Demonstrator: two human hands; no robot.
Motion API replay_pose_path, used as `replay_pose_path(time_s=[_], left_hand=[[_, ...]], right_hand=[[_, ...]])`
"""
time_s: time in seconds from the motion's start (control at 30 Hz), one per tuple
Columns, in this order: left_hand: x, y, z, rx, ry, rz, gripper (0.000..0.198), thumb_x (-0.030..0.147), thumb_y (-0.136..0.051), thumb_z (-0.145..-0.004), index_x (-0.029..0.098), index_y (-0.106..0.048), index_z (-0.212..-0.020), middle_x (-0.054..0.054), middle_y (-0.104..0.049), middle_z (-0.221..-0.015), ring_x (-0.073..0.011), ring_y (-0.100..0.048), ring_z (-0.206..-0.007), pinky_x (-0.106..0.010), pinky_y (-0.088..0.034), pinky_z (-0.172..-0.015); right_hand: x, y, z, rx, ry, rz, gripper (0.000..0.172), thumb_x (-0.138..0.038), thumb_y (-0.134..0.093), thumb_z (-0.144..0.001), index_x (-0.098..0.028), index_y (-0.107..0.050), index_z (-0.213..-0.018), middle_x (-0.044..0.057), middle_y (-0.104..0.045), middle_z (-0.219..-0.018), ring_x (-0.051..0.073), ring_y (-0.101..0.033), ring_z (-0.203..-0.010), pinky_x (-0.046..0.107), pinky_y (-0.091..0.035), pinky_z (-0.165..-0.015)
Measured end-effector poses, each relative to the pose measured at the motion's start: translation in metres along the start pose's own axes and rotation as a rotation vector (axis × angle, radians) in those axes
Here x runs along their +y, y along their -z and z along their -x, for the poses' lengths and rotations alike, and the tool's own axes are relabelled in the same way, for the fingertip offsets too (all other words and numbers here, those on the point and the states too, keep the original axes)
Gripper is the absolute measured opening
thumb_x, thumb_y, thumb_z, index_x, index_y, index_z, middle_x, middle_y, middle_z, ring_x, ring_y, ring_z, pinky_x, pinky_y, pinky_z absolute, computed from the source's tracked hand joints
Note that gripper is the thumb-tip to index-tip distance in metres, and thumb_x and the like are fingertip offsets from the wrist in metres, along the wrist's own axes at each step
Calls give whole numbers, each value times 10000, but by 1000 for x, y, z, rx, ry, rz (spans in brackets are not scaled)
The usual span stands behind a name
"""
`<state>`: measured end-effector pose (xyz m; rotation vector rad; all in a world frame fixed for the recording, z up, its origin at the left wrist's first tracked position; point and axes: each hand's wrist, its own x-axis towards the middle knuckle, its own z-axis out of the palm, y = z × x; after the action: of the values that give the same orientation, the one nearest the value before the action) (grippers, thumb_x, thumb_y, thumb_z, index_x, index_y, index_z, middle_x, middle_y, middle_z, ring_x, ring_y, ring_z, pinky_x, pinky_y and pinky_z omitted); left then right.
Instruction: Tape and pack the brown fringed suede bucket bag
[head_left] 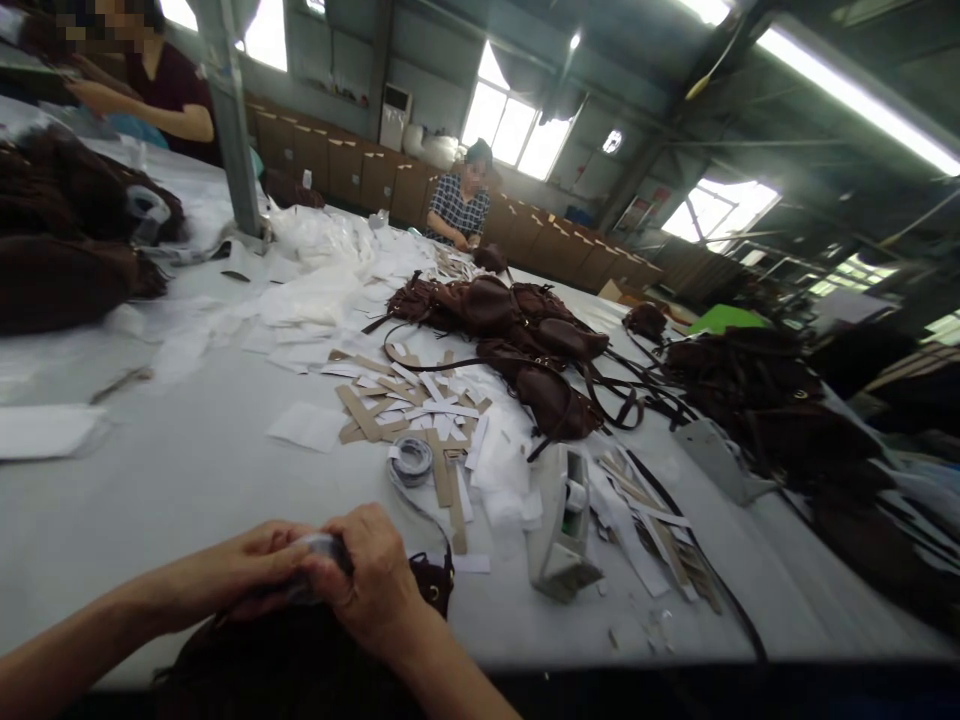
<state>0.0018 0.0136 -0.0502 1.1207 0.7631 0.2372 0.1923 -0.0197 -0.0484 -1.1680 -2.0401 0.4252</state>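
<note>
Greyish and shiny, a small piece [325,547] — gripped by left hand [266,562] and right hand [375,565] — shows above a dark bag [289,655].

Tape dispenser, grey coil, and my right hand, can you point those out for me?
Tape dispenser [553,525]: head view, on its pale side wall.
Grey coil [413,474]: head view, on its wound loops.
Right hand [375,565]: head view, on the back of the hand.

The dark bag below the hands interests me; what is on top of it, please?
Over the dark bag, the left hand and right hand hold shiny grey material. What they cover there, including any join to the bag, is hidden.
</note>
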Motion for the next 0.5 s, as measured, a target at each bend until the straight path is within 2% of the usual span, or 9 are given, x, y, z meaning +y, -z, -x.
replay_pose_path(time_s=[0.07, 0.17, 0.3, 0.4, 0.5], left_hand=[[0, 1, 0, -82, 9, -48, 391, 514, -519, -854, 140, -594, -939, 20, -519, -608, -50, -307, -435, -178, -191, -386], [1, 1, 1, -130, 48, -105, 395, 497, -480, -884, 155, -586, -1052, -16, -595, -677, -70, -409, -486, -167, -258, -425], [-6, 2, 4, -123, 75, -121, 413, 511, -492, -872, 169, -591, -1082, 11, -552, -582, -87, -443, -480, -169, -302, -445], [-19, 16, 11, -2, 49, -48, 420, 523, -525, -846, 173, -628, -1054, 26, -514, -567, -68, -376, -448, -165, -264, -416], [-30, 35, 22, 193, 30, 114, 490, 545, -484, -857, 194, -600, -1179, 51, -433, -490, -59, -286, -430, -163, -216, -410]], right_hand=[[2, 1, 3, -29, 49, 26, 529, -595, -273, -923, -169, -586, -925, 72, -617, -809, 195, -542, -775, 310, -448, -718], [2, -1, 8, -80, 70, 69, 480, -585, -339, -913, -174, -587, -915, 73, -609, -815, 199, -540, -784, 313, -457, -723], [-2, 2, 16, -78, 41, 41, 466, -606, -401, -883, -190, -597, -960, 68, -631, -852, 204, -562, -808, 325, -472, -750], [12, 23, 33, 37, -89, -78, 421, -554, -427, -899, -208, -570, -1092, 67, -654, -960, 197, -595, -866, 314, -490, -774], [44, 53, 65, 227, -395, -29, 273, -321, -386, -965, -206, -542, -1157, 74, -651, -1026, 180, -612, -916, 306, -492, -813]])
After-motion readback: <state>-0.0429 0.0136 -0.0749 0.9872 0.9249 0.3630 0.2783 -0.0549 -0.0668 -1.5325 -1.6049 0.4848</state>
